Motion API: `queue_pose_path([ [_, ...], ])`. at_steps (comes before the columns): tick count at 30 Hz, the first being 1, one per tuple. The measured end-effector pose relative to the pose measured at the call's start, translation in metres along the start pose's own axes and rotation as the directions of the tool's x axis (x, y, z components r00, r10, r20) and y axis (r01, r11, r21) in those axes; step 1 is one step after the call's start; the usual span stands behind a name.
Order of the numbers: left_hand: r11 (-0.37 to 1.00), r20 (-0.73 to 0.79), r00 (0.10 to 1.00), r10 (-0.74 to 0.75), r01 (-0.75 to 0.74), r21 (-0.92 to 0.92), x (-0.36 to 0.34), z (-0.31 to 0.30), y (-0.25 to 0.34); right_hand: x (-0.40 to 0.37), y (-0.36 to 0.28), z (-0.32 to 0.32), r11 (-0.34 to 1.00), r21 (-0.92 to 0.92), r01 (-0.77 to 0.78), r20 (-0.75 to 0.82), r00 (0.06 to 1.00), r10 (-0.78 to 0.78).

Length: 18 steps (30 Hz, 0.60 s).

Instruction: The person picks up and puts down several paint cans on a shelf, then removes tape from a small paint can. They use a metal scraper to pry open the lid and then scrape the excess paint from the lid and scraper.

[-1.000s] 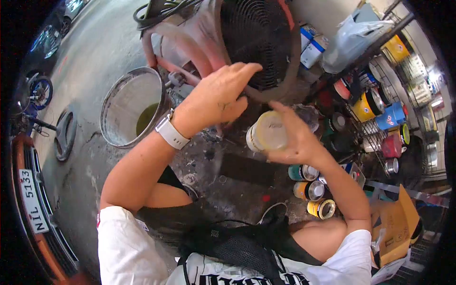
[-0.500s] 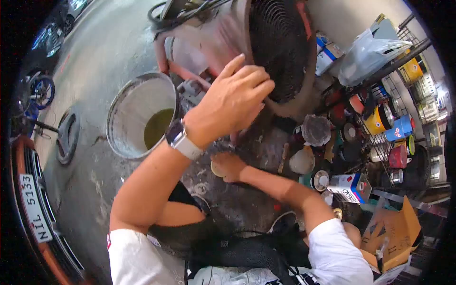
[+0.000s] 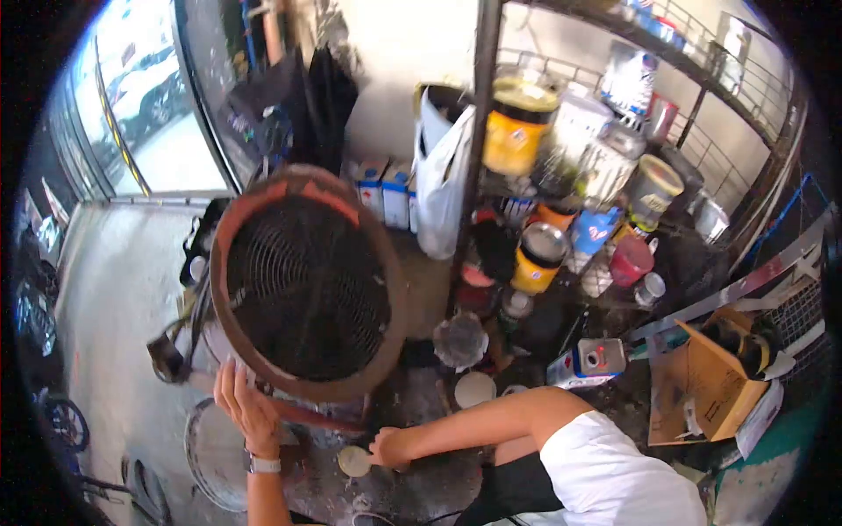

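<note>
My left hand (image 3: 246, 408), with a white-strapped watch at the wrist, reaches up beside the lower rim of a large drum fan (image 3: 309, 285). Its fingers are stretched out, overlapping the fan's reddish frame in this view. Low in the middle, my right hand (image 3: 390, 448) is closed at the edge of a small round container (image 3: 354, 461) with a pale yellowish top. That container is close to the floor, right of a big bucket (image 3: 203, 456), which is partly hidden by my left forearm.
A rack at the right carries paint cans, among them a yellow can (image 3: 519, 131). A white plastic bag (image 3: 441, 184) hangs by its post. On the floor stand a rectangular metal tin (image 3: 589, 361) and an open cardboard box (image 3: 706, 394). A tyre (image 3: 145, 491) lies lower left.
My view has swung up and right, bringing the fan's face and the rack into fuller sight. My left hand has gone from in front of the fan to its lower left rim. The right stays at the container.
</note>
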<state>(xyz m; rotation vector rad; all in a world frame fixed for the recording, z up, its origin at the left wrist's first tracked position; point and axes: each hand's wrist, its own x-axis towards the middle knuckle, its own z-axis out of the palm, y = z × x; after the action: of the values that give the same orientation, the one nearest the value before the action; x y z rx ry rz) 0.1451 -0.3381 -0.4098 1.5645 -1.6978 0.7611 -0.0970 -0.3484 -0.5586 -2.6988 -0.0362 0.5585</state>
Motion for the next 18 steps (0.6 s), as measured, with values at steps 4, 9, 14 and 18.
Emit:
queue_pose_path([
  [4,0.989,-0.025,0.990,-0.137,0.138,0.052,0.005,-0.002,0.019,-0.093,0.003,-0.060,0.991,-0.035,-0.129,-0.078,0.989,0.126],
  [9,0.925,-0.041,0.975,-0.219,0.221,0.309,0.012,0.001,0.034,-0.102,0.027,-0.017,0.894,0.377,-0.241,-0.208,0.919,0.335],
  [14,0.898,0.220,0.899,-0.378,0.299,0.323,0.013,-0.014,0.037,-0.090,0.030,-0.011,0.960,0.263,-0.097,-0.480,0.850,0.218],
  [18,0.900,0.372,0.843,-0.388,0.260,0.348,0.021,-0.032,0.040,-0.091,0.018,-0.006,0.957,0.265,-0.118,-0.246,0.951,0.185],
])
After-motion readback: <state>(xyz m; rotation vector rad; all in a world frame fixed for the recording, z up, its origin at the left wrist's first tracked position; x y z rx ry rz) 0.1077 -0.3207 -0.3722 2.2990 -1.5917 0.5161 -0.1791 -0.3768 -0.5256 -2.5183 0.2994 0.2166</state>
